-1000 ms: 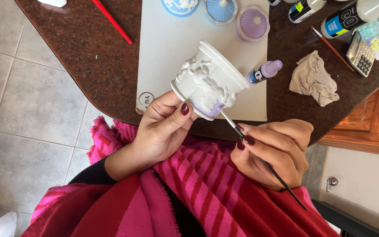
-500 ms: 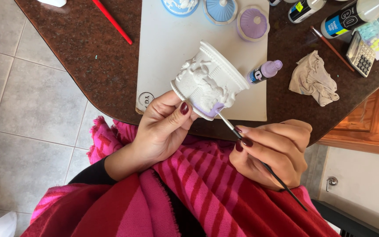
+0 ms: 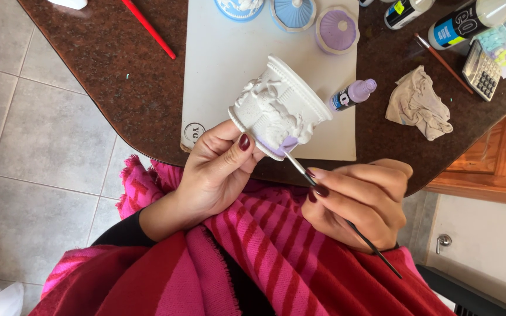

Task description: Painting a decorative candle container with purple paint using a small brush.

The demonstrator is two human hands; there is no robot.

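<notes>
The left hand grips a white plaster pot with raised figures on its side, thumb pressed against the pot's wall near the base and fingers closed behind it. The pot is held tilted in the air, above the near edge of the dark brown surface, its open rim pointing up and away toward a pale mat. A patch of lilac paint shows along the pot's lower edge.

The right hand is pinched shut on a thin paintbrush, fingers gathered around the handle. The bristle end touches the lilac patch at the pot's base, and the dark handle runs down and out past the palm. The two hands sit close together but do not touch, over a pink and red striped shawl.

On the mat, just beyond the pot, lies a small lilac-capped paint bottle on its side. At the mat's far edge stand a lilac lid, a blue lid and a blue dish with white relief. A crumpled cloth lies to the right on the surface, a calculator beyond it, and a red pencil to the left.
</notes>
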